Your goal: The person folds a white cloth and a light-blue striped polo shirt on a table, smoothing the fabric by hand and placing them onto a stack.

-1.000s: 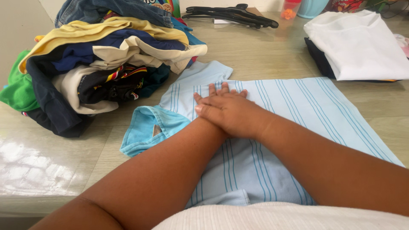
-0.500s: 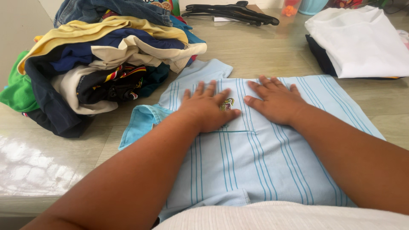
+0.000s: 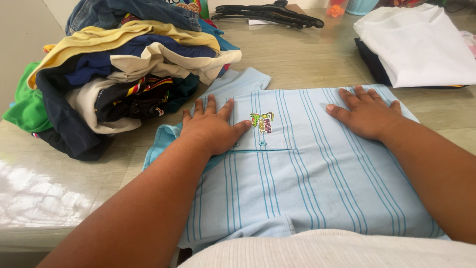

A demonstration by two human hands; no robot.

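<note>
Head view: your left hand (image 3: 212, 130) and right hand (image 3: 368, 115) press flat, gripping nothing, on the half-folded striped shirt (image 3: 307, 178); heaped clothes (image 3: 124, 69) remain unfolded

Shirt (image 3: 307, 173) lower hem hidden behind cream garment (image 3: 337, 250) at bottom edge; clothes pile (image 3: 119, 74) and white stack (image 3: 421, 44) cut off at top edge.

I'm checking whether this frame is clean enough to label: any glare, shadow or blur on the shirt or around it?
Head view: a bright glare patch sits on the table at lower left; the light blue striped shirt is evenly lit and sharp, its stripes crisp; the left hand and right hand cast only soft shadows; the pile of clothes is in focus; no motion blur shows.
</note>
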